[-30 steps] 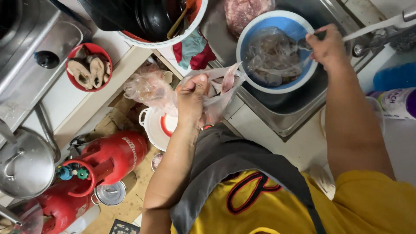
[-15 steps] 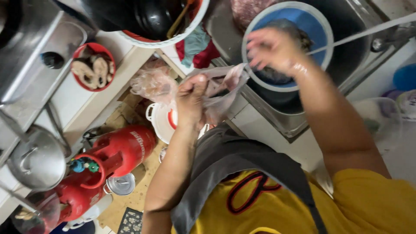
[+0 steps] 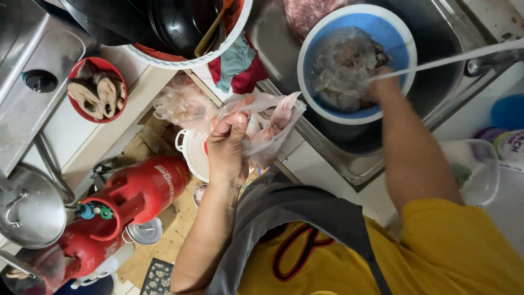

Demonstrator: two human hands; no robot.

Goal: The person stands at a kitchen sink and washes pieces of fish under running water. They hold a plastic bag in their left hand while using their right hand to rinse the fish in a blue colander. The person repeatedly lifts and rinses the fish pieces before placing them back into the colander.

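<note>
Cramped kitchen corner is showing from above, with a steel sink (image 3: 436, 60) set into a pale worktop (image 3: 327, 169) and a tiled floor lying below to the left. Inside the sink a blue colander (image 3: 401, 54) with a white rim is sitting, and a clear bag (image 3: 341, 68) of wet pale meat is lying in it. The right hand (image 3: 382, 82) is reaching down into the colander and pressing on the bag, its grip hidden by the wrist, so I cannot tell whether the fingers are closing or spreading. A thin stream of water (image 3: 447, 59) is running across the colander to that hand. The left hand (image 3: 226, 147) is hovering over the sink's near edge, its grip pinching a second plastic bag (image 3: 267, 125) with pinkish pieces inside, thumb pressing against the fingers. Beside it, more crumpled plastic (image 3: 183, 106) is lying on the worktop's corner. Farther left a red bowl (image 3: 97, 90) holding pale sliced pieces is sitting on a white ledge. A black wok (image 3: 164, 24) is resting in a white-rimmed basin at the top. On the floor a red gas cylinder (image 3: 131, 194) is lying near a steel lid (image 3: 30, 207). A clear tub (image 3: 475, 169) is standing on the worktop at right
</note>
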